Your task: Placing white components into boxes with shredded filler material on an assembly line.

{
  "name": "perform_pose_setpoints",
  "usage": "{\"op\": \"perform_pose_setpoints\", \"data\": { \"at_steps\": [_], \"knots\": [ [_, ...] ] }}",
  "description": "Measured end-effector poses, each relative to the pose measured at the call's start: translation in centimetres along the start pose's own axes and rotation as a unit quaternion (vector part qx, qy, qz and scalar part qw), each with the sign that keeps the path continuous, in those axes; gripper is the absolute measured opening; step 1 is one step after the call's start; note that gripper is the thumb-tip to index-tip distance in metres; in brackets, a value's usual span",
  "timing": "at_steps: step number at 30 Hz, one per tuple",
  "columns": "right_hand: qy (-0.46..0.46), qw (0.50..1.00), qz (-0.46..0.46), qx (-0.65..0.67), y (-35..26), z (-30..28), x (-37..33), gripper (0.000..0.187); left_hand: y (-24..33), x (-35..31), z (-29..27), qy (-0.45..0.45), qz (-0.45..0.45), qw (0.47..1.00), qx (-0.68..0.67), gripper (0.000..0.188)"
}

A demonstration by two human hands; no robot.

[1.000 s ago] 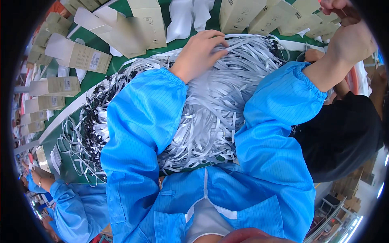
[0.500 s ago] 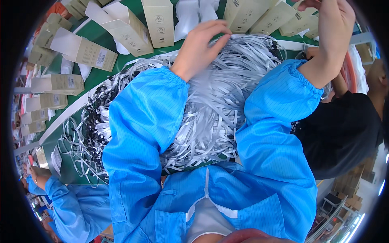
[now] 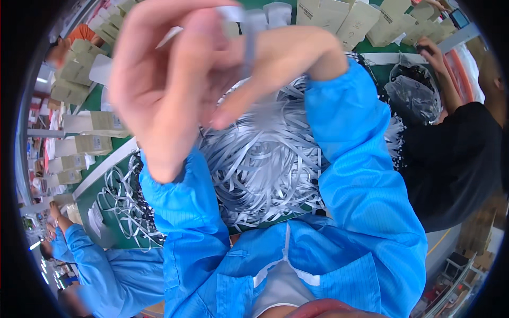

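Observation:
My left hand (image 3: 159,79) is raised close to the camera, blurred, with its fingers curled. At its fingertips is the pale end of a narrow grey-white strap (image 3: 249,50), which hangs down across my right hand. My right hand (image 3: 291,53) reaches in from the right behind the strap, its fingers partly hidden by my left hand, so its grip is unclear. Below both hands lies a big heap of grey-white straps (image 3: 265,164) with small black ends, spread over the green table (image 3: 117,228).
Open beige boxes (image 3: 87,123) line the far and left sides of the table, with more boxes (image 3: 321,15) at the back. A clear plastic bag (image 3: 413,93) of dark items lies right, by a black-clad co-worker (image 3: 450,164). Another co-worker in blue (image 3: 119,270) is at lower left.
My left hand has risen from the heap toward the camera, up and left. My right hand has come down and inward from the upper right to meet it. A strap now shows between them.

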State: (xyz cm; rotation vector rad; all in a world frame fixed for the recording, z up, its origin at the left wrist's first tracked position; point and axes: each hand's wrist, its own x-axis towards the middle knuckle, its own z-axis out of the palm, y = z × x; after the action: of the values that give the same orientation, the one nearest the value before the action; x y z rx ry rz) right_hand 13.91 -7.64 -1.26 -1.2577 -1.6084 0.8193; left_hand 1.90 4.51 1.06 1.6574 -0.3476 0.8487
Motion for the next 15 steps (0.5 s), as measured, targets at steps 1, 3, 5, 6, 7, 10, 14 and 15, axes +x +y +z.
{"op": "perform_pose_setpoints", "data": {
  "at_steps": [1, 3, 5, 6, 7, 10, 14, 15],
  "knots": [
    [0.009, 1.000, -0.001, -0.002, 0.2, -0.1, 0.3, 0.051, 0.3, 0.2, -0.5, -0.009, 0.002, 1.000, -0.003, 0.018],
    [-0.077, 0.990, 0.084, 0.087, 0.4, -0.3, 1.0, 0.051, 0.6, 0.5, -2.6, 0.127, 0.041, 0.991, 0.000, 0.023],
    [-0.131, 0.976, 0.117, 0.131, -0.5, -0.2, 1.1, 0.052, 2.1, 0.6, -7.2, 0.171, 0.029, 0.985, -0.019, 0.024],
    [-0.060, 0.989, 0.110, 0.075, -1.7, -0.2, 0.2, 0.044, 2.9, 0.6, -9.2, 0.219, 0.016, 0.975, -0.038, 0.026],
    [0.013, 0.994, 0.104, 0.020, -2.8, -0.1, -0.6, 0.037, 3.2, 0.5, -10.6, 0.223, 0.017, 0.974, -0.030, 0.026],
    [0.154, 0.953, 0.246, -0.091, -11.2, -0.2, 0.1, 0.034, 2.8, 1.2, -12.5, 0.266, -0.064, 0.956, 0.108, 0.025],
    [0.377, 0.923, -0.012, -0.078, -7.0, -1.7, -2.1, 0.034, 2.3, 1.1, -10.9, 0.017, -0.217, 0.949, 0.227, 0.022],
    [0.440, 0.872, -0.209, -0.043, -5.8, -2.0, -2.8, 0.032, 1.9, 1.5, -10.4, -0.103, -0.256, 0.936, 0.218, 0.019]
  ]
}}
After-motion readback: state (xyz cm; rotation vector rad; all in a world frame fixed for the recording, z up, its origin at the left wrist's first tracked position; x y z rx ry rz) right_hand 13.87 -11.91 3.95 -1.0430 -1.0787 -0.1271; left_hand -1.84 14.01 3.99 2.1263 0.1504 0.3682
